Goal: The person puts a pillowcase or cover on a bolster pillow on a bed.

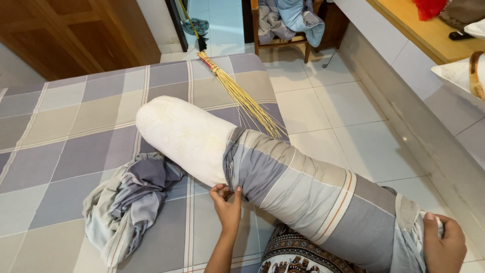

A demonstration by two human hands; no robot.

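Nearest, the right hand clenches the near end of the striped cover, pulled halfway over a cream bolster lying across the checked bed. Left hand fingers pinch the cover's open edge. Crumpled cloth lies left; a stick broom far.

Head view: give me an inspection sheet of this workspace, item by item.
Surface: bed with a checked grey and beige sheet.
Job's things: long cream bolster, its near half inside a striped cover.
Clutter: crumpled grey cloth beside the bolster; stick broom lying across the bed's far corner.
Hands: left hand pinches the cover's open edge; right hand grips the cover's bunched end.
Cables: nothing seen.
Surroundings: white tiled floor, wooden chair draped with clothes, wooden counter at right.
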